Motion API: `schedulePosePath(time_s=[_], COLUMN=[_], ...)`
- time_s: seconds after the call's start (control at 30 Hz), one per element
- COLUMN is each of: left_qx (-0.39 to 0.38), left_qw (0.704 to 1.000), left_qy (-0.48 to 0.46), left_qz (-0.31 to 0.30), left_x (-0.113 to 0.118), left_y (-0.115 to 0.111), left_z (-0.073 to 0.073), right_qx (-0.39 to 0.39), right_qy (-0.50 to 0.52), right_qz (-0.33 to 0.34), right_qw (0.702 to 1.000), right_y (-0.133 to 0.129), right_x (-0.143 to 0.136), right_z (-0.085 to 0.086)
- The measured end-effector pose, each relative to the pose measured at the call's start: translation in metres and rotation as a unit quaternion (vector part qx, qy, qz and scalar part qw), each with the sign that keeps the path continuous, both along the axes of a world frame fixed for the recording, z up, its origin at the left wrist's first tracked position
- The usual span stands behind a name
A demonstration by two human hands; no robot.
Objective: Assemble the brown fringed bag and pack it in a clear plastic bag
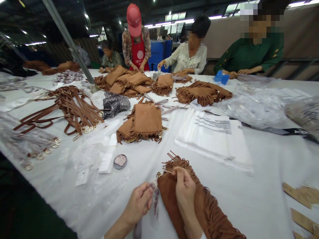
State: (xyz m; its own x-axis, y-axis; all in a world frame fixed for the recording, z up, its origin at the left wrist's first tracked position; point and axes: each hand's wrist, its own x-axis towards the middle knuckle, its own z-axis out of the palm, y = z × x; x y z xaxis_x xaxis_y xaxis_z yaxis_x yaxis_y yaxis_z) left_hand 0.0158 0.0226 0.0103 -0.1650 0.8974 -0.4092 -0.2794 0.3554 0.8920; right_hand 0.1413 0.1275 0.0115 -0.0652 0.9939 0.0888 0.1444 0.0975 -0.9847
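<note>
A brown fringed suede bag (166,196) lies on the table at the lower middle, its fringe running along the top and right side. At its upper left corner is a small brass-coloured ring (159,174). My left hand (139,200) is closed on a strap wrapped in clear plastic (156,202), just left of the bag. Above the bag, my right hand (185,191) pinches a thin whitish string (167,171) that reaches toward the ring. Its wrist crosses the bag and hides part of it.
Folded white plastic bags (216,136) and stacked fringed bags (148,119) lie ahead. Brown straps (74,109) with metal clips, a round tin (120,161) and white strips (107,159) are to the left. Cardboard tags (297,196) lie right. Several people work across the table.
</note>
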Motion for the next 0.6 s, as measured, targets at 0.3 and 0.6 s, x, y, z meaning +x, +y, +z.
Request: schedulePosePath(time_s=[0.3, 0.6], left_qx=[0.007, 0.058], left_qw=[0.999, 0.996], left_qy=[-0.040, -0.040], left_qz=[-0.023, -0.058], left_x=[-0.003, -0.005], left_y=[-0.002, 0.013], left_z=[-0.002, -0.025], right_qx=[-0.006, -0.052], right_qy=[-0.082, -0.055], right_qz=[0.202, 0.274], right_qw=[0.976, 0.959], right_y=[-0.017, -0.005], right_x=[0.005, -0.001], right_z=[0.014, -0.005])
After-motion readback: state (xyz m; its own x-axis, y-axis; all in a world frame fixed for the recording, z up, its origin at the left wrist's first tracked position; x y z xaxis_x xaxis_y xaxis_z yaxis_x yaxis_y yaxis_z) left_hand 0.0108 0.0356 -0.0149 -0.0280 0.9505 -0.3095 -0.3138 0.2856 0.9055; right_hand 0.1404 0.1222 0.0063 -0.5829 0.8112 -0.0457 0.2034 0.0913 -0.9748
